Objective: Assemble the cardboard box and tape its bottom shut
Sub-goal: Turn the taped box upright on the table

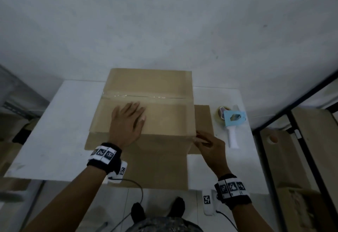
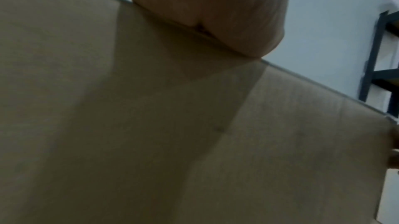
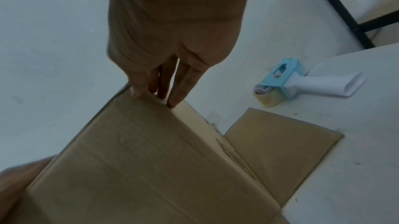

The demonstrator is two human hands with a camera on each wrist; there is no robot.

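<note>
A brown cardboard box [image 1: 164,118] stands upside down on the white table [image 1: 54,122], its bottom flaps folded shut. A strip of clear tape [image 1: 146,96] runs along the seam. My left hand [image 1: 134,111] lies flat on the near flap with straight fingers; the left wrist view shows the palm [image 2: 215,14] on the cardboard [image 2: 151,125]. My right hand [image 1: 198,137] touches the box's near right corner; in the right wrist view its straight fingertips [image 3: 172,103] press on the top edge of the box [image 3: 140,159]. A loose flap [image 3: 280,151] lies flat on the table.
A tape dispenser [image 1: 231,122] with a blue frame and white handle lies on the table right of the box, also in the right wrist view [image 3: 287,81]. A black metal rack [image 1: 300,140] holding cardboard stands at the right. A wall rises behind the table.
</note>
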